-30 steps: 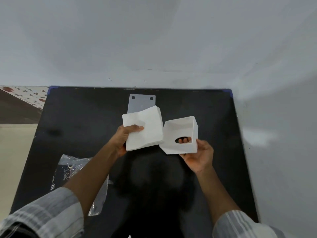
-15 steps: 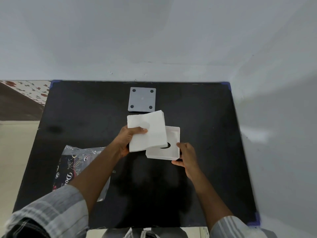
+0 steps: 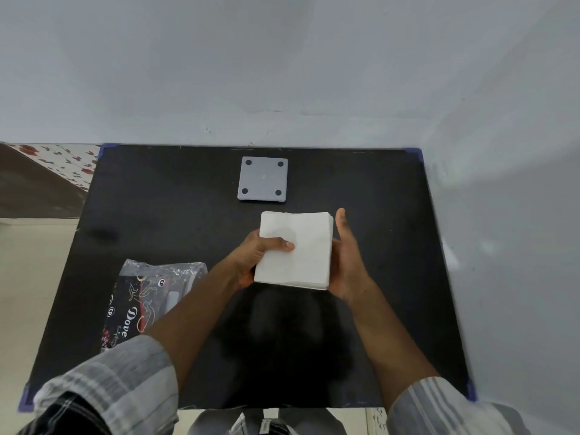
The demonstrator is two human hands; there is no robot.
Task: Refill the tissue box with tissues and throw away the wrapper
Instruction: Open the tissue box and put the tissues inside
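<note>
A thick stack of white tissues (image 3: 309, 249) is held flat just above the middle of the black table (image 3: 163, 196). My left hand (image 3: 255, 257) grips its left side, with the thumb pressed on top. My right hand (image 3: 348, 262) cups the stack's right edge, thumb pointing up and fingers hidden underneath. The white tissue box is out of sight, covered by the stack. The crumpled plastic wrapper (image 3: 147, 296), dark with printed lettering, lies on the table to the left of my left forearm.
A flat grey square plate (image 3: 263, 178) with four dark dots lies near the table's far edge, just beyond the stack. A pale wall runs along the back and right sides. Patterned floor shows at the far left.
The white box went from my raised right hand down to the table, and the tissue stack moved right over it. My right hand shifted to the stack's right edge.
</note>
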